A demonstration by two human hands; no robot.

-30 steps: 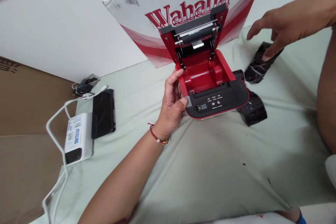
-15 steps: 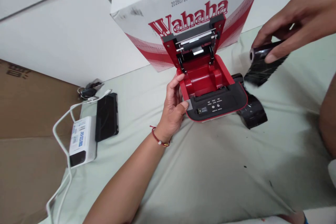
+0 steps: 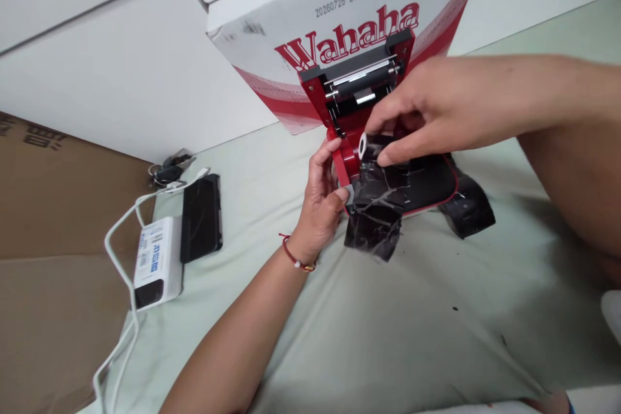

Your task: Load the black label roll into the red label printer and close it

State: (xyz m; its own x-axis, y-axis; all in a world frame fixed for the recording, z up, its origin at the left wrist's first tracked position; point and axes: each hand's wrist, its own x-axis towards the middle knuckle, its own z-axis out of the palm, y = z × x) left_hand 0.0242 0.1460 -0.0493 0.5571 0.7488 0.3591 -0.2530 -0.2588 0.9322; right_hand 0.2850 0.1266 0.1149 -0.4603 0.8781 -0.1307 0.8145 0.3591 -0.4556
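Observation:
A red and black portable printer [image 3: 434, 185] has its lid raised, with a metal bar and black roller on the lid's inner side. Its left side is gripped by my left hand [image 3: 323, 191], thumb on the grey corner and fingers along the red wall. Over the red paper bay, my right hand [image 3: 412, 116] pinches a small roll of black paper [image 3: 372, 146] with a white core. The roll's creased loose end drapes down across the front panel and past its edge. Whether the roll touches the bay floor is hidden.
A Wahaha carton [image 3: 262, 32] stands right behind the raised lid. Another black paper strip [image 3: 468, 207] curls out at the printer's right. At left lie a dark phone [image 3: 201, 217], a white power bank [image 3: 158, 259] with a white cable [image 3: 116, 252], and a brown carton [image 3: 58, 310].
My right hand has carried the black paper roll leftward from the right side to over the printer's bay. My left hand keeps its hold on the printer.

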